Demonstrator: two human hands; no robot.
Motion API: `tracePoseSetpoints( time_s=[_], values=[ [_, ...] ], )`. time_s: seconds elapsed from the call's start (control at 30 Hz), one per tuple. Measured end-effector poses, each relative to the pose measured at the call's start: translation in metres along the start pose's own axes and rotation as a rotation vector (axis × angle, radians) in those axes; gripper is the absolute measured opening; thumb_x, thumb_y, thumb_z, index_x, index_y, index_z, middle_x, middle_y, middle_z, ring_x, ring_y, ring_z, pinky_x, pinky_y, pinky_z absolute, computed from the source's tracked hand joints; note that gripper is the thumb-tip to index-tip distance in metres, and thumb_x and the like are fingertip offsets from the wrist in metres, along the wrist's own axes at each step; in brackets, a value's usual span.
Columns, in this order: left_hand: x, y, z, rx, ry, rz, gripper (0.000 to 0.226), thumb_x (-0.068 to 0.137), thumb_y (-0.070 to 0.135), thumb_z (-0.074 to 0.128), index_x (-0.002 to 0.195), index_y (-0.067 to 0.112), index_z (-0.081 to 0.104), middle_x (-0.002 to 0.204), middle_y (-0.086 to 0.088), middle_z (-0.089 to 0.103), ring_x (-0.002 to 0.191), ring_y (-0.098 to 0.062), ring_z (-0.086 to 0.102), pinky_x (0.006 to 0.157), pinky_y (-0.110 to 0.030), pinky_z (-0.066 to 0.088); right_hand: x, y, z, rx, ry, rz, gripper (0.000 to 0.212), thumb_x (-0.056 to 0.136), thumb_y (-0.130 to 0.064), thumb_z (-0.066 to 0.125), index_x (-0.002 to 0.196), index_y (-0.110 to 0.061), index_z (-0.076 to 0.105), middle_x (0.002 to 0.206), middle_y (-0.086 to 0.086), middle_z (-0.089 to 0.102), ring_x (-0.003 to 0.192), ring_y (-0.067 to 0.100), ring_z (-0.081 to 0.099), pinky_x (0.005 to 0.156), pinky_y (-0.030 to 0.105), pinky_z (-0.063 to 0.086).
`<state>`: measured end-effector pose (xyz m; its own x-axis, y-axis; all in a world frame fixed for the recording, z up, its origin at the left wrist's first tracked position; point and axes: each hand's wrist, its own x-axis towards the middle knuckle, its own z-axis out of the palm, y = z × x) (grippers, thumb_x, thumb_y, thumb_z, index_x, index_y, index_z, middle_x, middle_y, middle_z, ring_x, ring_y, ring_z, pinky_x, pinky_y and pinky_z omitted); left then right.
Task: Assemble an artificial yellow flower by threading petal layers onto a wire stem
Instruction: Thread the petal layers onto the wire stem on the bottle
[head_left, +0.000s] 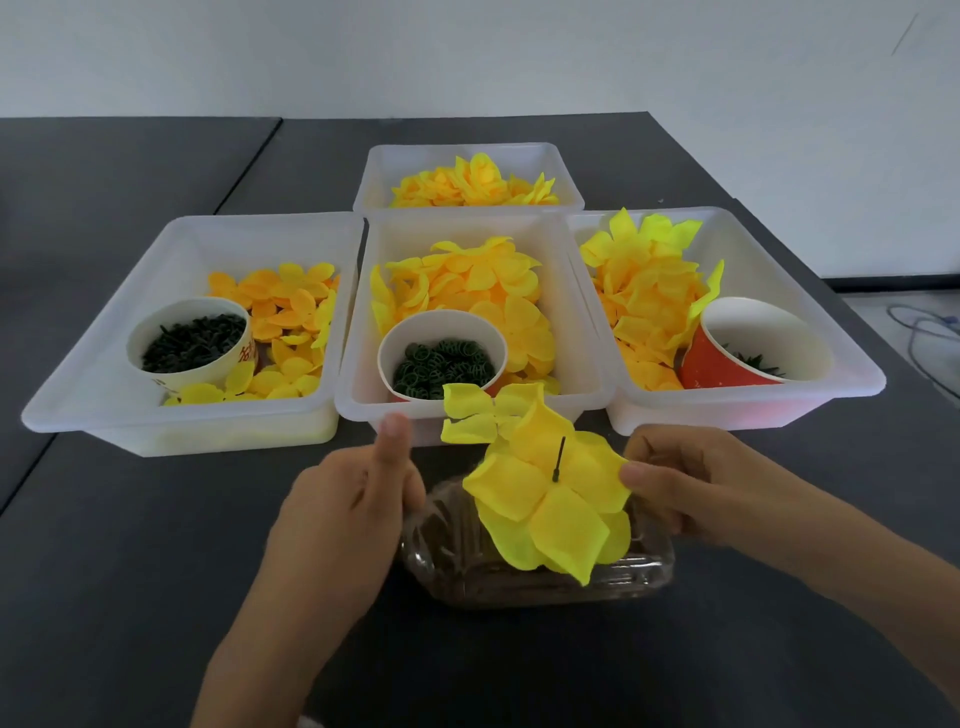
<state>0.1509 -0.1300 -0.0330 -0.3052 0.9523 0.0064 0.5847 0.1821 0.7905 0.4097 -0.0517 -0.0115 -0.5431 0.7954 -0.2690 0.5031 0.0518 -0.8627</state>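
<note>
A yellow flower (550, 499) of stacked petal layers hovers over a clear plastic container (644, 571). The dark tip of its wire stem (560, 460) pokes up through the middle. A paler petal layer (480, 410) juts out at its upper left. My right hand (691, 483) pinches the flower's right-hand petal between thumb and fingers. My left hand (343, 509) is just left of the flower, thumb raised, fingers curled by the container's left rim. I cannot see whether it holds anything. The stem's lower part is hidden under the petals.
Four white trays stand behind: left tray (104, 374) with orange-yellow petals and a cup of dark green pieces (189, 340), middle tray (358, 374) with petals and a cup of green rings (441, 358), right tray (841, 364) with petals and a red cup (706, 364), far tray (374, 176).
</note>
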Motion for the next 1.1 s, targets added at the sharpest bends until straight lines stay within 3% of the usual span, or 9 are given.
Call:
tracePoseSetpoints(
  time_s=[0.1,0.2,0.33,0.5,0.63,0.77,0.83,0.97,1.1],
  values=[
    [0.022,0.002,-0.002,-0.119,-0.097,-0.071,0.094,0.078,0.084,-0.005,0.058,0.024,0.064,0.049,0.006,0.057,0.046,-0.001,0.051,0.059,-0.029,0.037,-0.001,-0.003,-0.009,0.0,0.054,-0.015,0.037,0.079,-0.068,0.056,0.072,-0.032,0.061,0.054,-0.002,0.054,0.044,0.003,0.044,0.044,0.01,0.035],
    [0.044,0.015,0.003,-0.128,-0.202,-0.139,0.082,0.081,0.081,0.017,0.052,0.022,0.066,0.048,0.005,0.059,0.04,0.001,0.048,0.058,-0.028,0.035,-0.003,-0.007,-0.017,0.003,0.08,-0.008,0.031,0.074,-0.058,0.054,0.071,-0.028,0.06,0.054,0.001,0.052,0.041,0.006,0.039,0.041,0.011,0.033],
    [0.056,0.015,0.008,0.031,-0.259,-0.029,0.048,0.098,0.042,0.051,0.057,0.02,0.061,0.042,0.012,0.054,0.035,0.001,0.043,0.043,-0.011,0.031,-0.007,-0.013,-0.021,0.024,0.086,0.001,0.023,0.088,-0.037,0.053,0.07,-0.025,0.061,0.054,0.003,0.051,0.039,0.006,0.037,0.039,0.013,0.032],
    [0.056,0.022,-0.008,0.116,0.184,0.074,0.04,0.097,0.035,0.051,0.063,0.014,0.055,0.059,-0.004,0.057,0.051,-0.012,0.045,0.05,-0.029,0.03,-0.011,-0.02,-0.025,-0.004,0.129,-0.034,0.027,0.094,-0.02,0.051,0.069,-0.021,0.062,0.056,0.003,0.053,0.042,0.007,0.038,0.04,0.014,0.032],
    [0.05,0.041,-0.029,-0.097,0.427,0.33,0.04,0.101,0.027,0.048,0.068,0.005,0.05,0.061,-0.01,0.054,0.054,-0.018,0.043,0.052,-0.024,0.032,-0.008,-0.033,-0.025,0.071,0.246,-0.115,0.018,0.095,-0.014,0.05,0.082,-0.011,0.063,0.059,0.004,0.052,0.042,0.008,0.036,0.04,0.015,0.028],
    [0.035,0.064,-0.036,-0.272,0.173,0.528,0.04,0.102,0.026,0.047,0.067,0.006,0.047,0.059,-0.004,0.047,0.052,-0.002,0.039,0.051,-0.013,0.034,-0.008,-0.058,-0.024,0.157,0.263,-0.28,0.036,0.093,-0.05,0.048,0.099,-0.02,0.066,0.073,0.006,0.06,0.048,0.018,0.035,0.044,0.022,0.028],
    [0.03,0.071,-0.034,-0.264,-0.022,0.572,0.041,0.098,0.035,0.049,0.065,0.011,0.048,0.057,0.001,0.045,0.052,-0.001,0.04,0.051,-0.012,0.033,-0.01,-0.068,-0.021,0.168,0.186,-0.303,0.052,0.085,-0.071,0.042,0.09,-0.024,0.065,0.073,0.005,0.063,0.048,0.017,0.036,0.045,0.023,0.03],
    [0.025,0.07,-0.029,-0.175,-0.218,0.581,0.048,0.091,0.045,0.047,0.065,0.005,0.049,0.059,-0.009,0.042,0.052,-0.014,0.038,0.052,-0.021,0.03,-0.014,-0.074,-0.012,0.118,0.125,-0.319,0.046,0.096,-0.048,0.04,0.06,-0.023,0.053,0.054,-0.002,0.049,0.047,0.01,0.036,0.044,0.015,0.033],
    [0.024,0.061,-0.027,-0.191,-0.27,0.545,0.047,0.089,0.047,0.048,0.062,0.009,0.047,0.057,-0.002,0.034,0.048,-0.003,0.034,0.052,-0.008,0.03,-0.013,-0.07,-0.008,0.127,0.104,-0.239,0.043,0.086,-0.044,0.045,0.055,-0.014,0.049,0.049,-0.001,0.036,0.047,0.012,0.029,0.045,0.018,0.028]
  ],
)
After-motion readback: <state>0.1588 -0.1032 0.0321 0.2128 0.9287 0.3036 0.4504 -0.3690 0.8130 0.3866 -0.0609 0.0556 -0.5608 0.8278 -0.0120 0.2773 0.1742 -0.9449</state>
